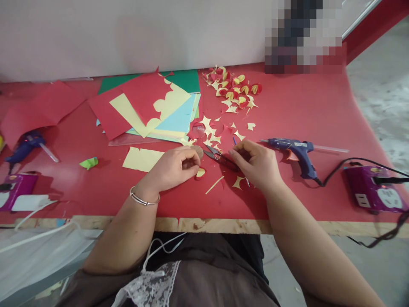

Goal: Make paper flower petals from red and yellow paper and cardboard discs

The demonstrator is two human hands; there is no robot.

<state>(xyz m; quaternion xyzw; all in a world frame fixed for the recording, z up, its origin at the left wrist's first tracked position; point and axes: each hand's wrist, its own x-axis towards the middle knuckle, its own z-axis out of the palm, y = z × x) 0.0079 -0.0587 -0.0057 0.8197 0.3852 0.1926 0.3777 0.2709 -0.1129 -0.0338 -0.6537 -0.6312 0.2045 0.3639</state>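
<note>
Head view over the red-covered bench (319, 106), seen as from beside the worker. Stacked coloured sheets (175, 121) lie toward the far left — likely parked there to free the front edge. Heap of folded red-and-yellow pieces (236, 90) near the bench's far edge, past the cut scraps, perhaps to hold finished ones apart from waste.

Both forearms come in over the wooden front edge. Right hand (258, 164): fingers curled, thumb and forefinger drawn near each other above the snips' handles; cannot tell whether anything is gripped. Glue gun (289, 147) lies on its side, right of that hand, nozzle toward the middle — a placing that would suit a short reach. Snips (222, 159) between the hands, blades parted and aimed away from the worker.

Left hand (169, 168): thumb and forefinger close together. Smallest, one red-and-yellow petal (200, 173) right at those fingertips, mid-bench, nearer the front edge; pinched or merely touched, cannot tell.
</note>
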